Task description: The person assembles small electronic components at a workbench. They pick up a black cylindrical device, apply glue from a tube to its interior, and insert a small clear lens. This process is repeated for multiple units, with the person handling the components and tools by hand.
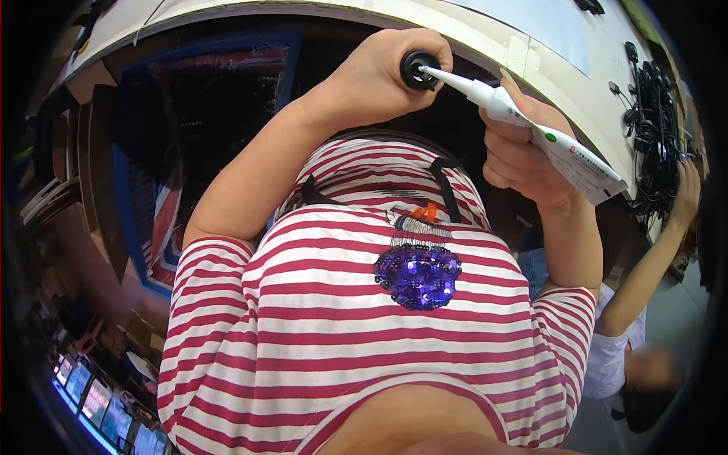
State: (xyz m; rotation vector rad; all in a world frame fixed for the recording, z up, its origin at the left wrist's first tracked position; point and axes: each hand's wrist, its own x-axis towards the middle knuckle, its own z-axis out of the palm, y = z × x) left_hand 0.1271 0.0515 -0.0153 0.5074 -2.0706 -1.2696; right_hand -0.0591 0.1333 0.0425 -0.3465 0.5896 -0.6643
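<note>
My left hand [371, 76] is closed round a black cylindrical part [412, 67], its round open end turned to the right. Most of that part is hidden inside my fist. In my right hand [531, 152] is a white squeeze tube [572, 155] with a green dot and a long tapered nozzle [455, 81]. The nozzle points left, and its tip sits at the opening of the black part. My thumb and fingers wrap the tube near its neck, while its flat crimped end sticks out to the lower right.
A white table edge [341, 9] curves along the top. On its right side lies a heap of black cables [654, 129]. A co-worker's hand [686, 189] touches that heap. A blue plastic crate [125, 189] stands at the left, near cardboard boxes [91, 80].
</note>
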